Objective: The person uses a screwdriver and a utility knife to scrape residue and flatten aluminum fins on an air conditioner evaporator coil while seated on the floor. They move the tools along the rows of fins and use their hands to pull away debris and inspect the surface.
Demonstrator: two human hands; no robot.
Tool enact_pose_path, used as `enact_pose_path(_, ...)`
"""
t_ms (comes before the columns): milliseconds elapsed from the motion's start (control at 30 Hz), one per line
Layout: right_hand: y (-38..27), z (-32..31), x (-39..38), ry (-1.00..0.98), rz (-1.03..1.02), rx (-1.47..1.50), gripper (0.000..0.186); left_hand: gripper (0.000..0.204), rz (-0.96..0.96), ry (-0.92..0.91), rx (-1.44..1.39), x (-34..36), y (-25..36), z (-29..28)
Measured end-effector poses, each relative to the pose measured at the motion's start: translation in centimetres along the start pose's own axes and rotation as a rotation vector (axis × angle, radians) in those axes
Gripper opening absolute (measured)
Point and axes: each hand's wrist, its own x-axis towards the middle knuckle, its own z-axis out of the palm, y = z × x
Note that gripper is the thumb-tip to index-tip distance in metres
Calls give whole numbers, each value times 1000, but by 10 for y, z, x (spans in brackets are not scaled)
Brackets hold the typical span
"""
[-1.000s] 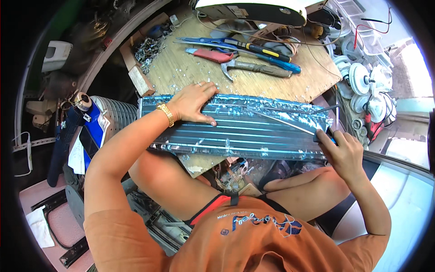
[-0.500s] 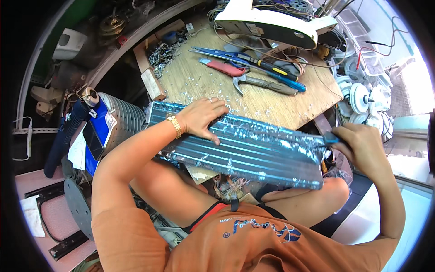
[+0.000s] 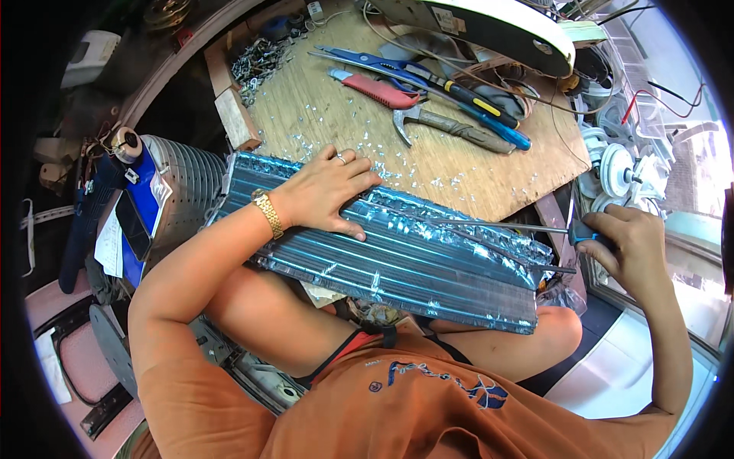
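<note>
A long finned metal coil panel (image 3: 397, 268), its upper edge crumpled and shredded, lies slanted over my bent legs and the board's front edge. My left hand (image 3: 336, 191), with a watch at the wrist, rests spread on the panel's upper left part. My right hand (image 3: 627, 241), beyond the panel's right end, is closed round the dark blue handle of a long screwdriver (image 3: 582, 233); its thin shaft reaches leftward across the shredded fins. A loose dark strip or tube crosses the panel's right end; I cannot tell which.
The wooden board (image 3: 497, 183) carries scissors (image 3: 397, 70), a red utility knife (image 3: 375, 90), a hammer (image 3: 459, 131), screwdrivers and metal bits. A white housing (image 3: 474, 30) is at the back, white round parts (image 3: 615, 170) at right, a finned cylinder (image 3: 183, 172) and phone (image 3: 134, 226) at left.
The panel's right end has swung toward me. My right hand with the screwdriver has moved up and to the right. My left hand remains on the panel. The view has shifted slightly.
</note>
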Motion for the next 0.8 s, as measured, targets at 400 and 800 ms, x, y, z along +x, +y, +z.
enact_pose_path(400,9,-22,50,-78,-151,-129,42,97,-78,83,-13,-7,6,9)
enact_pose_path(800,78,20,147,-51,-470,-93,50,99,-106,82,-44,-4,5,9)
